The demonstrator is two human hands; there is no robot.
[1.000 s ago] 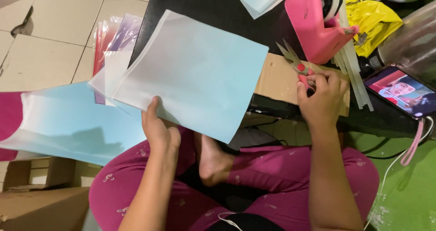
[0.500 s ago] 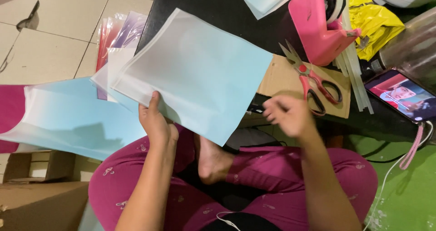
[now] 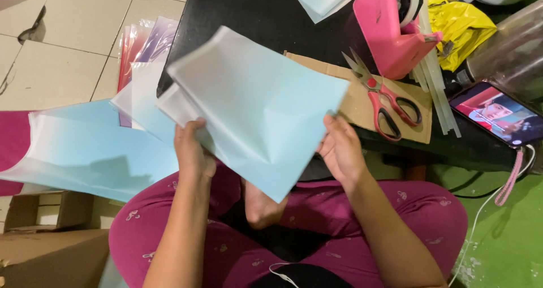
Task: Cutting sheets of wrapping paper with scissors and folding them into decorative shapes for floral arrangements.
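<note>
Pale blue paper sheet (image 3: 254, 104) held up over the lap, in front of the near edge of the black counter (image 3: 237, 16); slightly curved, one corner pointing down toward the bare foot. Left hand (image 3: 192, 155) closed on the sheet's lower left edge, thumb on top; right hand (image 3: 339, 149) pinching the right edge, fingers curled round it. Second, paler sheet tucked behind the first on the left side, edges not aligned. Left of the sheet: larger blue-to-white gradient sheet (image 3: 85, 152) spread over the tiled floor, plus clear sleeves of pink and purple paper (image 3: 141, 44) against the counter's left side. Right of the sheet, on the counter: brown cardboard piece (image 3: 362, 98) with red-handled scissors (image 3: 384, 104) lying on it, blades apart. Beyond the scissors: pink box-like case (image 3: 387, 30), bundle of clear sticks (image 3: 435, 90), crumpled yellow plastic bag (image 3: 458, 19). Far right of the sheet: phone (image 3: 498, 115) with lit screen and pink strap, hanging just off the counter edge. Below left of the sheet: brown cardboard box (image 3: 51, 248) on the floor, plain, no readable label. Risks, judged only: thin sheet likely to crease or tear where pinched if pulled unevenly; back sheet could slip out, grip mostly on the front one; open scissors close to the right hand, easy to knock or catch.
</note>
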